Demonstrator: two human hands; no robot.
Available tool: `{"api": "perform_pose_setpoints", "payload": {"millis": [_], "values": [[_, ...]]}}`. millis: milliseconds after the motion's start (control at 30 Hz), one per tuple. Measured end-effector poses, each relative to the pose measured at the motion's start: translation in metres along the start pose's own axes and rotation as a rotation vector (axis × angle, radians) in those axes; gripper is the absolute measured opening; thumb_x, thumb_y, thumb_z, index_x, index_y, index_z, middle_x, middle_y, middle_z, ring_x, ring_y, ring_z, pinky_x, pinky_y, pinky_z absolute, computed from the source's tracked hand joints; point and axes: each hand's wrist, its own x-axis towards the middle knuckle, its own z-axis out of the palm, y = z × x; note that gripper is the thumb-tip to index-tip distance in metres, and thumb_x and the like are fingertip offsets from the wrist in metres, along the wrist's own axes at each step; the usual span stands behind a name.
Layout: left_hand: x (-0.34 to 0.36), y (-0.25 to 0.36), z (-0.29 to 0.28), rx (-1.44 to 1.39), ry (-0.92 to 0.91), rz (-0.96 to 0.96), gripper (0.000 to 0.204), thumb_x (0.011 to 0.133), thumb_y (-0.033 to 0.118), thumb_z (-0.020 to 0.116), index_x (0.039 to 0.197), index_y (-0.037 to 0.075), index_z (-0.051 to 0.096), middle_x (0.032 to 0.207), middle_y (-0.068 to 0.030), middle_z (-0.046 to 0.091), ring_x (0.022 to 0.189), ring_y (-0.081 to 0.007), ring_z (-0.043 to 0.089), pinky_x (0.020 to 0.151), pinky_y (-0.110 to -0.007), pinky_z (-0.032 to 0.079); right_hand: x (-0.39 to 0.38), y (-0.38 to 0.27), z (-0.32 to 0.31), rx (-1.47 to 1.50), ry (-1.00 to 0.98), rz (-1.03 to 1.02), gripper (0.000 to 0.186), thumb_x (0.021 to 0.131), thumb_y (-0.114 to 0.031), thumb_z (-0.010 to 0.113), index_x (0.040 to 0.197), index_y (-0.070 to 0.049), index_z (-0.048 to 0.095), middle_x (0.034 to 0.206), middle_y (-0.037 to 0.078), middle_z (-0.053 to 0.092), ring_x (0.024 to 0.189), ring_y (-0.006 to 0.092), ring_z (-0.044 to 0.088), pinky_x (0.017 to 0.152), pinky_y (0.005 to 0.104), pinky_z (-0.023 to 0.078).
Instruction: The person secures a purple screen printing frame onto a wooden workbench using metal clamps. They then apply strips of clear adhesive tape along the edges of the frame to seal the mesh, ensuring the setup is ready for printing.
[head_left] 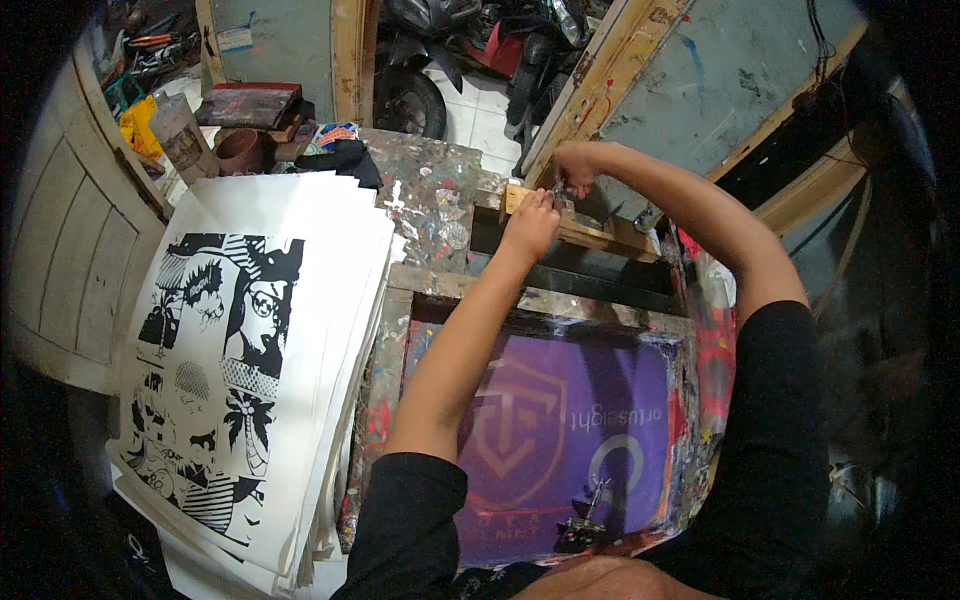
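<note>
Head view: wooden bar (pixel 600 238) lies just beyond far edge of purple screen (pixel 625 395). Your left hand (pixel 533 226) lies on bar, fingers bent, grasp unclear; your right hand (pixel 581 168) grips metal fitting (pixel 560 187) there. Printed sheets (pixel 225 375) stack left of screen.

Upper centre: the left hand (pixel 535 225) is placed on a wooden bar (pixel 618 241) beside the right hand (pixel 577 168). Left: printed sheets (pixel 230 360) are stacked. Lower centre: a purple screen (pixel 555 440) is framed.

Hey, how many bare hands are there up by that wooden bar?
2: the left hand at the left end of the wooden bar, and the right hand just beyond it, slightly farther right. No other hands show.
</note>
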Motion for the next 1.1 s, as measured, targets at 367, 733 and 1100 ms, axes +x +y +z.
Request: {"api": "perform_pose_setpoints", "payload": {"millis": [367,733,1100], "values": [[0.001,0.004,-0.004,-0.026,0.029,0.006,0.052,0.082,0.036,0.070,0.114,-0.005,0.066,0.129,-0.0249,0.058,0.129,-0.0365,0.050,0.113,-0.044,0.034,-0.047,-0.033,-0.023,0.504,0.027,0.272,0.030,0.073,-0.023,0.075,0.087,0.003,0.071,0.082,0.017,0.072,0.076,0.0268,0.071,0.065,0.0399,0.056],[0.002,0.004,-0.004,-0.042,0.031,0.034,0.057,0.081,0.036,0.071,0.121,-0.003,0.059,0.131,-0.0230,0.057,0.127,-0.0362,0.050,0.111,-0.043,0.037,-0.057,-0.007,-0.004,0.033,0.432,-0.202,0.022,0.070,-0.006,0.062,0.088,-0.008,0.075,0.078,0.018,0.070,0.077,0.0339,0.069,0.067,0.0435,0.052],[-0.003,-0.003,-0.004,-0.011,0.100,0.049,0.057,0.081,0.031,0.072,0.126,0.001,0.056,0.128,-0.0186,0.059,0.123,-0.0335,0.053,0.109,-0.043,0.039,-0.087,-0.012,-0.005,0.092,0.641,-0.153,0.023,0.078,-0.018,0.058,0.091,-0.005,0.072,0.084,0.024,0.069,0.081,0.0395,0.068,0.073,0.0465,0.052]]}}
